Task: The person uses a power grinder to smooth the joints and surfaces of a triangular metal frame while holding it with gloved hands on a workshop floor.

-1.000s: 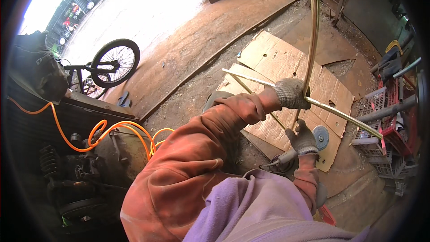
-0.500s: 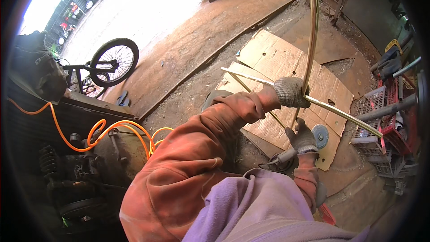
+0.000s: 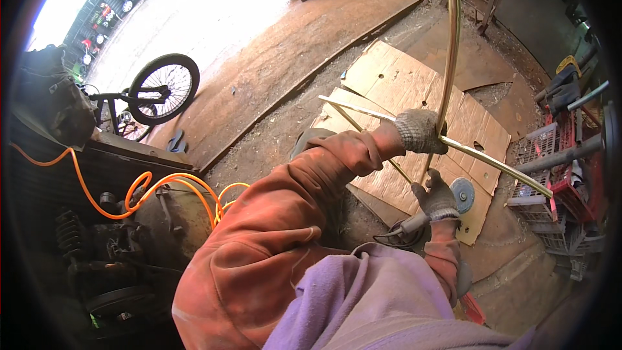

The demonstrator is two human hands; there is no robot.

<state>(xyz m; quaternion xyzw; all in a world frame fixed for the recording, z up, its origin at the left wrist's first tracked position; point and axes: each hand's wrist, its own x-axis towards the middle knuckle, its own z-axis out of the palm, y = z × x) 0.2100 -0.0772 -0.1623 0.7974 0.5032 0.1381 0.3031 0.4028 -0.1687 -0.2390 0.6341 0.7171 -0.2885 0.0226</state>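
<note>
My left hand (image 3: 420, 131), in a grey knit glove, is closed around brass-coloured metal bars where they meet. One bar (image 3: 450, 52) rises from the grip toward the top of the view. Another bar (image 3: 502, 164) stretches to the lower right, and a thinner bar (image 3: 350, 120) runs off to the left. Gloved as well, my right hand (image 3: 438, 198) has its fingers and thumb around the lower end of the upright bar, below the left hand. Close beside the right hand is an angle grinder (image 3: 414, 223) with a round grey disc (image 3: 462, 195); the hand and wrist hide its middle.
Flattened cardboard (image 3: 395, 87) lies on the floor beneath the bars. Red and grey crates (image 3: 541, 149) with pipes stand at the right. An orange hose (image 3: 139, 198) coils at the left beside dark machinery (image 3: 110, 246). Farther off is a bicycle wheel (image 3: 170, 91).
</note>
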